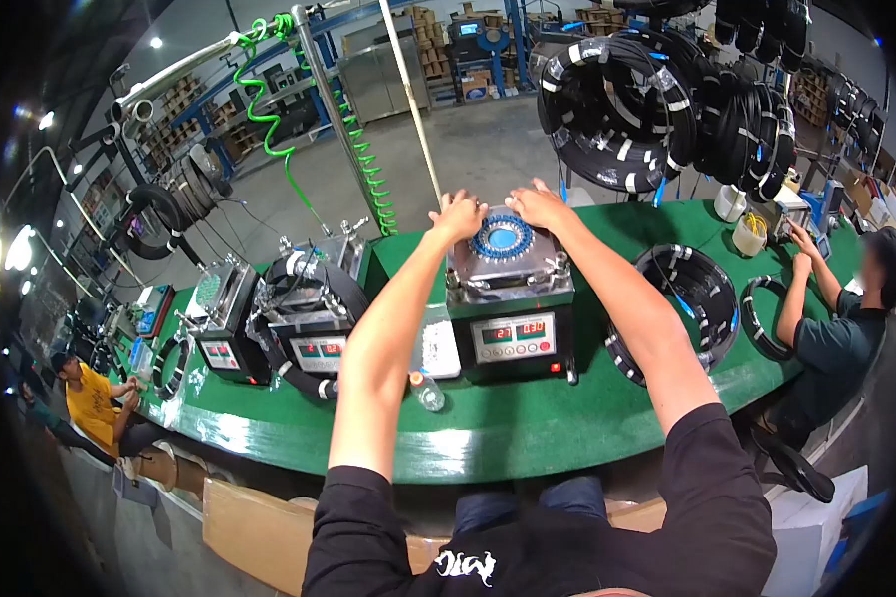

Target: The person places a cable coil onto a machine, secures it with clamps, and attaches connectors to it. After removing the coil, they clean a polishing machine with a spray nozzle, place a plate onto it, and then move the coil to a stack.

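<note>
A black machine (520,360) with red digits on its front panel stands before me on the green table. On its metal top plate (503,273) sits a ring of small blue-and-clear fittings (502,238) around a light blue centre. My left hand (460,215) is at the plate's back left corner, fingers curled. At the back right corner is my right hand (539,207), its fingers also bent inward. Whatever the fingers grip at both corners is hidden beneath them. Metal knobs show at the plate's front corners.
Two similar machines (225,343) stand left, one with a black cable coil (314,383) against it. A small bottle (426,392) and white tray (439,348) lie near my machine. Right are a cable coil (712,274) and a co-worker (846,323); another person (95,408) sits far left.
</note>
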`<action>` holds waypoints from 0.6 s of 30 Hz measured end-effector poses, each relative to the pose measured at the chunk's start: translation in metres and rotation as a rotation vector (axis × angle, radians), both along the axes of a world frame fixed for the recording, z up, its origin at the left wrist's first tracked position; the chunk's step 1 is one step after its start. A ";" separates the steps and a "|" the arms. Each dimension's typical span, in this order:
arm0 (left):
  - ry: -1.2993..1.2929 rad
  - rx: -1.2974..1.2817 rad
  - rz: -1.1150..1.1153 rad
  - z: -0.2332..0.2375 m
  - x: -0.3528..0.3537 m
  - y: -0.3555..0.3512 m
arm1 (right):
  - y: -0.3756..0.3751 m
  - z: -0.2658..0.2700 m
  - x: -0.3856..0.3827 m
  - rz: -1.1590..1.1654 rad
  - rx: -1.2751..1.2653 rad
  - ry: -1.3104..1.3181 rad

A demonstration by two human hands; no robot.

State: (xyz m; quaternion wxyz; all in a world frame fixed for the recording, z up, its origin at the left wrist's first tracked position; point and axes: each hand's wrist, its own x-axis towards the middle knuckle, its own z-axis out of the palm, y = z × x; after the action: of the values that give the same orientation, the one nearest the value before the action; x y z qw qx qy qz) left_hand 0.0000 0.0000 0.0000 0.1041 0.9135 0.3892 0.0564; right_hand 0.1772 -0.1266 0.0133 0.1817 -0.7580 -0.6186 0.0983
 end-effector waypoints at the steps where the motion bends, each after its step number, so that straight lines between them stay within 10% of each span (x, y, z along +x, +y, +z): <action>1: -0.132 0.075 0.009 -0.001 -0.011 -0.017 | 0.004 -0.019 0.009 0.034 0.123 -0.016; 5: -0.714 0.136 -0.227 -0.007 -0.053 -0.044 | -0.010 -0.036 0.029 0.210 0.462 0.024; 18: -0.292 0.007 -0.159 0.123 -0.304 -0.140 | -0.084 0.037 0.000 0.289 0.414 0.060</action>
State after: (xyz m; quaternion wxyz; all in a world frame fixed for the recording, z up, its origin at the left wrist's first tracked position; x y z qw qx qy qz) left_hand -0.3040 -0.1401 0.1235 0.1606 0.9238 0.2963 0.1814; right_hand 0.1769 -0.2108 0.0501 0.3353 -0.6051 -0.7219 0.0171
